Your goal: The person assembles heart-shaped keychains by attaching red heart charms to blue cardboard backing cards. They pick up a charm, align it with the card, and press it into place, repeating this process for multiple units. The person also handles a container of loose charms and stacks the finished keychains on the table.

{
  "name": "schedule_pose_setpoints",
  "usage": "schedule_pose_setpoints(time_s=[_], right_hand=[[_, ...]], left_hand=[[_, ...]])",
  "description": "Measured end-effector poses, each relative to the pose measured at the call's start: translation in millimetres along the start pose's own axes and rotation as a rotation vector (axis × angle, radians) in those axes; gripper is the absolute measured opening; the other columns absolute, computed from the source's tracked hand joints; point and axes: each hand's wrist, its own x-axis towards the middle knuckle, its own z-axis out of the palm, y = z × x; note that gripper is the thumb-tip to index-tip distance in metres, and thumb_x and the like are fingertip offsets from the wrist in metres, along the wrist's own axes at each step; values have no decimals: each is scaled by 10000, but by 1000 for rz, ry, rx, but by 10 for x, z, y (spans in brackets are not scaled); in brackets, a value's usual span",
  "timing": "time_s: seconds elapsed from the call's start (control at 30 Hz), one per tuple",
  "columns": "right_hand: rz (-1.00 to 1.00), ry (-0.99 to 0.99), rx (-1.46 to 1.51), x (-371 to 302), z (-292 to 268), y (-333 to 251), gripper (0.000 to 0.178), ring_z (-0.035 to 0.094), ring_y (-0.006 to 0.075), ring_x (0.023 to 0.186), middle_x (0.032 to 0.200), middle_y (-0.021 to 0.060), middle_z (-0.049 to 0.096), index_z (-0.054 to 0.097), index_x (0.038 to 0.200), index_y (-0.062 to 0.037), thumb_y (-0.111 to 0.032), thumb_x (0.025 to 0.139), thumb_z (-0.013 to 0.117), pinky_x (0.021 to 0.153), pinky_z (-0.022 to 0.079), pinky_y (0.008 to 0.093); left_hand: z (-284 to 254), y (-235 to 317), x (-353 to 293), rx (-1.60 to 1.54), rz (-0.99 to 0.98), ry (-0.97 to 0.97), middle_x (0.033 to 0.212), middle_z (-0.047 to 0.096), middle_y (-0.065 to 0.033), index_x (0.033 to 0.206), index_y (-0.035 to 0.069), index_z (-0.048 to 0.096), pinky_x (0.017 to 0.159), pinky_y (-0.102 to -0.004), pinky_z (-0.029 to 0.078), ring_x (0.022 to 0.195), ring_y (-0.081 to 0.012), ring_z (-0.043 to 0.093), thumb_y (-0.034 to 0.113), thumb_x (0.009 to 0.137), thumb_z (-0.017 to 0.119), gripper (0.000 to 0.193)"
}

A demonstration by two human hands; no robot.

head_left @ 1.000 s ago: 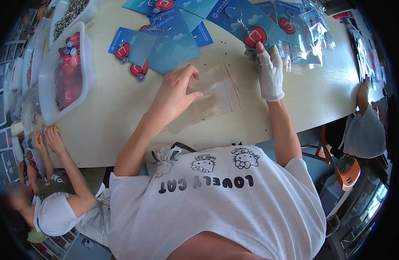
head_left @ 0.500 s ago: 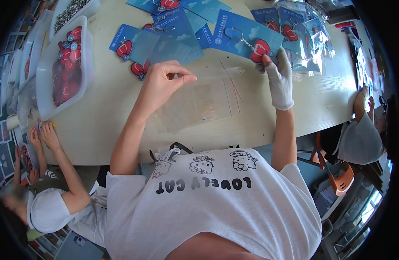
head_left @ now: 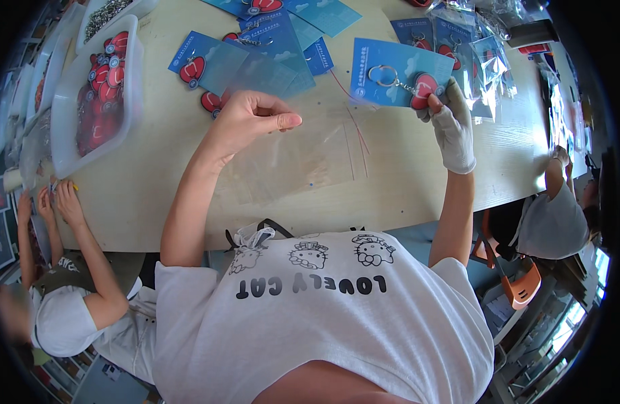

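My right hand [head_left: 452, 128], in a white glove that leaves the thumb tip bare, grips a blue card [head_left: 370, 60] by its lower right corner. On that card lies a red heart-shaped keychain [head_left: 424, 87] with a metal ring and chain, pressed by my thumb. My bare left hand [head_left: 252, 124] is closed in a pinch above the table, left of the card. A thin clear plastic bag [head_left: 323, 111] with a red seal line seems to run from its fingertips; the film is hard to make out. More clear bags [head_left: 283, 172] lie flat beneath.
Blue cards [head_left: 273, 50] with red keychains spread across the far table. Bagged cards [head_left: 488, 67] pile up at the far right. A white bin [head_left: 131, 101] of red keychain pieces stands left, with metal rings in another bin [head_left: 94, 20] behind. People work at both sides.
My right hand has moved right and slightly down with the card and keychain. My left hand has shifted slightly left, still pinched. A red seal line now shows higher up, near the card.
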Motion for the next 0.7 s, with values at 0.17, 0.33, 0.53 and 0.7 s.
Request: schedule_pose_setpoints(time_s=[0.17, 0.33, 0.53, 0.7], right_hand=[[61, -87, -140, 0, -79, -66, 461, 551, 89, 761, 910, 45, 603, 462, 1274, 30, -238, 925, 598, 694, 426, 221], [36, -106, -214, 54, -145, -143, 505, 557, 90, 735, 906, 44, 608, 460, 1288, 26, -270, 911, 620, 672, 435, 221], [162, -211, -227, 40, -161, -212, 402, 559, 81, 738, 902, 27, 585, 468, 1264, 12, -77, 887, 577, 663, 438, 224], [189, -282, -148, 49, -122, -97, 460, 572, 106, 763, 942, 60, 587, 422, 1307, 59, 16, 867, 548, 698, 481, 241]], left_hand=[[13, -3, -5, -56, -16, -35, 716, 676, -39, 824, 5, 729, 623, -218, 451, 659, -78, 592, 180, 766, 786, 193], [18, 17, -4, -85, -34, -54, 707, 671, -37, 812, 13, 729, 617, -221, 447, 655, -82, 597, 181, 758, 790, 187], [25, 25, -23, -135, -40, -86, 720, 670, -35, 809, 23, 725, 611, -217, 445, 650, -85, 602, 184, 768, 783, 177], [144, 41, 13, -74, 14, -116, 716, 669, -10, 809, 17, 720, 574, -187, 426, 630, -51, 583, 168, 791, 772, 161]])
